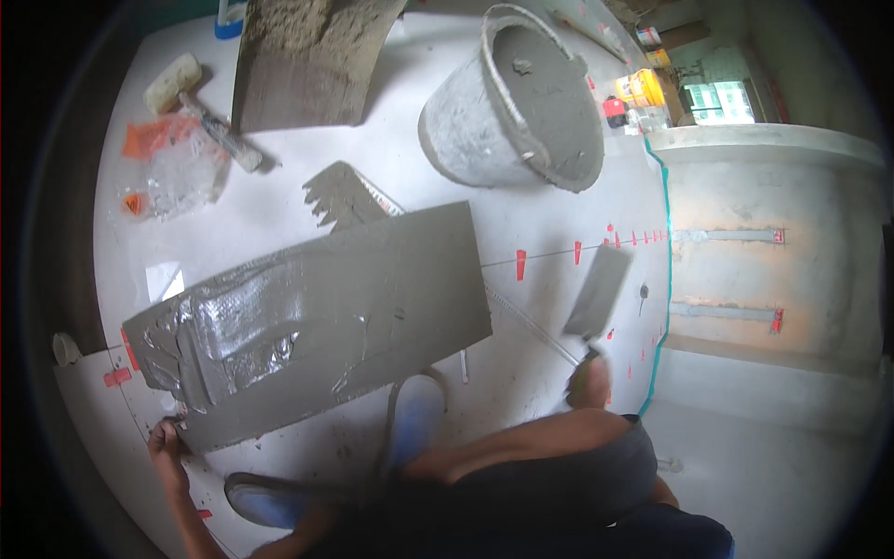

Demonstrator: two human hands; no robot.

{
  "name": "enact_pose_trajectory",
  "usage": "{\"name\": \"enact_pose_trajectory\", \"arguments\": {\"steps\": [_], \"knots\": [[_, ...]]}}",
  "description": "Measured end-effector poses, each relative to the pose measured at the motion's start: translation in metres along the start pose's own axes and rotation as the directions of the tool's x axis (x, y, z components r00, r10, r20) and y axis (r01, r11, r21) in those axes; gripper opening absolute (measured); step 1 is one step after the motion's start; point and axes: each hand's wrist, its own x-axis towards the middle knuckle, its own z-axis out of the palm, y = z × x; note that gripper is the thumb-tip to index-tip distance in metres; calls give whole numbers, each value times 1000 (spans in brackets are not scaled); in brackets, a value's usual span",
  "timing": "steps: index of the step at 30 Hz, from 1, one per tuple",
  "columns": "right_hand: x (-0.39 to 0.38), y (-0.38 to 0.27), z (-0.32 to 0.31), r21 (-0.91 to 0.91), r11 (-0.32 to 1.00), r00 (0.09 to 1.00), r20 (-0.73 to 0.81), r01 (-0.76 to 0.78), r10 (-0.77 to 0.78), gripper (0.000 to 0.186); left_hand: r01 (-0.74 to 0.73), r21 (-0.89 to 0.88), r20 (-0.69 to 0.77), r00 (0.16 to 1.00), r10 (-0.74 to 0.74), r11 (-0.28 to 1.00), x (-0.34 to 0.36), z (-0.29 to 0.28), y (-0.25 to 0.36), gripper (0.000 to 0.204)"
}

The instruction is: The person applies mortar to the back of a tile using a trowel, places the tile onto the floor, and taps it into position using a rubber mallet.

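A long rectangular tile (410, 279) lies tilted across the middle, its upper face coated with grey mortar. The coat is smooth on the right and wet, lumpy and shiny on the left. My left hand (165, 441) is closed at the tile's near left corner, fingers curled against its edge. Off to the right, my right hand (592, 380) grips the handle of a flat trowel (599, 291), its grey blade pointing away from me and apart from the tile. Beyond the tile's far edge, a notched trowel (343, 197) shows partly, its teeth facing left.
A bucket (466, 121) of grey mortar stands at the far side. Left of it are a mortar-covered board (298, 102), a mallet (174, 82) and a plastic bag (177, 168). Red wedges (521, 265) line the floor joint. A low wall (745, 289) rises at right.
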Motion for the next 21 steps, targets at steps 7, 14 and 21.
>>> {"name": "enact_pose_trajectory", "arguments": {"steps": [7,14,21], "knots": [[144,-137,-61,-726,431,663,44,535,-747,44,-57,241,-46,997,70,969,-3,-19,-2,30],[157,-214,-9,-847,-120,260,289,518,-921,32,-94,67,-39,995,97,993,-21,-17,-8,46],[93,-150,68,-94,654,653,259,750,-711,38,-68,-287,-68,996,51,956,23,-5,-56,45]]}}
